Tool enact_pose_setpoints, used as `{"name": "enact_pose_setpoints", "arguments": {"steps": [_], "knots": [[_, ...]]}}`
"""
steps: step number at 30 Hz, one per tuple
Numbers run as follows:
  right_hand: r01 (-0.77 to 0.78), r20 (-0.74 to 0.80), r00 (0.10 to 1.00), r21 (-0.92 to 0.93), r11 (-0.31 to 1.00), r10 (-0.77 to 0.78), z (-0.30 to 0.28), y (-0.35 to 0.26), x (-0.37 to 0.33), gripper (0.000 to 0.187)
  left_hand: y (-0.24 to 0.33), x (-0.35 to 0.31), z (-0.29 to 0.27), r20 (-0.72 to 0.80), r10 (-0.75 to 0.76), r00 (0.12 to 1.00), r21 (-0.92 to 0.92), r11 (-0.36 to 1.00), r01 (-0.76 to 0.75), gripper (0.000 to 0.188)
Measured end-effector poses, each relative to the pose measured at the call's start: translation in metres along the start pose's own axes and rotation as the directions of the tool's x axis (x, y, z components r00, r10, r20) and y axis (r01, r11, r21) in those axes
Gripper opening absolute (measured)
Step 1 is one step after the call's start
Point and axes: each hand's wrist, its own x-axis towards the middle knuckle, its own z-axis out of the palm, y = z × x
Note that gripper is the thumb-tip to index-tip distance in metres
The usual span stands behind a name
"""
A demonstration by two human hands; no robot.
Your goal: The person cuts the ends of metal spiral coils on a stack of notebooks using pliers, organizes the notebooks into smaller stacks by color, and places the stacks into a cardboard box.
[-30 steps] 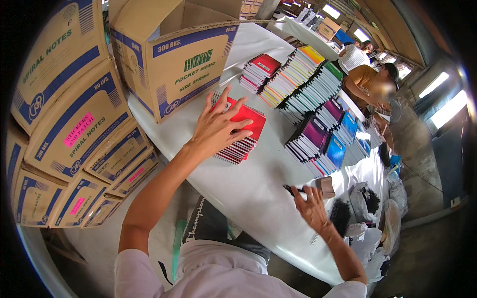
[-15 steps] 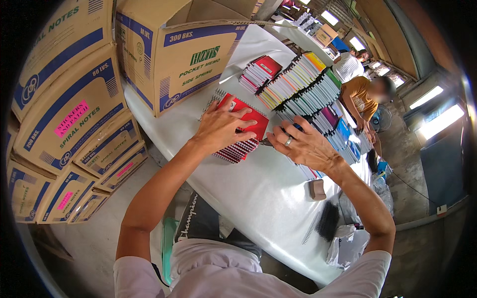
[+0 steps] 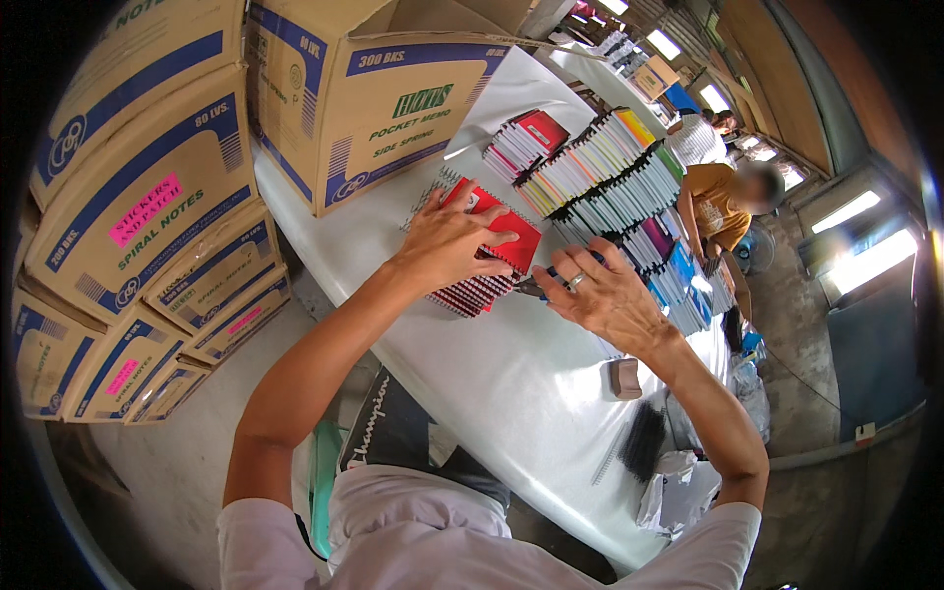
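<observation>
1. The stack of red-covered, wire-bound pocket notebooks lies flat on the white worktop, just in front of you and left of centre. It is fanned slightly, so the lower copies show as a stepped edge toward you.

2. Your left hand rests palm-down on the top cover, its grip spread flat, fingers splayed across the red card. Judged from this posture, the pressure holds the stack square and keeps it from sliding.

3. Your right hand meets the stack at its right corner. A ring shows on one finger. The fingers are curled around a small dark object. What that object is, and how tightly it is pinched, cannot be told.

4. Beyond the stack stand rows of multicoloured spiral notebooks, set on edge and packed touching one another, probably so many fit and can be counted by spine. A further short stack with a red top cover lies at their left end.

5. An open tan cardboard carton with blue printing sits on the worktop's far left, near the stack and within your reach.

6. Closed cartons of the same kind are piled to your left, off the worktop.

7. A small brown block and a bundle of dark wire coils lie at your right, apart from the stack.

8. A person in an orange shirt works at the far end.
</observation>
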Motion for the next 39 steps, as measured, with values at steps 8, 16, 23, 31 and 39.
{"name": "enact_pose_setpoints", "arguments": {"steps": [8,16,23,31,39], "knots": [[-0.098,0.270,0.954,-0.126,0.987,0.130,0.001,-0.030,0.010,0.021,-0.001,0.000,-0.001,0.034,-0.018,0.999,0.001,1.000,0.018,0.048],[0.052,0.046,0.998,-0.058,0.997,-0.050,0.004,-0.005,0.007,0.035,0.000,-0.001,-0.002,0.032,-0.001,0.999,-0.008,1.000,0.001,0.055],[-0.116,0.391,0.906,-0.137,0.984,0.162,0.007,-0.041,0.007,0.031,-0.001,-0.002,-0.001,0.039,0.000,0.999,-0.016,1.000,0.000,0.057],[0.041,0.008,0.999,-0.016,0.999,-0.041,0.008,-0.018,0.008,0.034,-0.002,-0.004,0.003,0.001,0.037,0.999,0.020,0.999,-0.037,0.070],[-0.129,0.387,0.909,-0.099,0.987,0.157,0.011,-0.051,0.020,0.030,-0.005,-0.005,0.002,0.020,0.012,1.000,0.013,1.000,-0.012,0.070]]}}
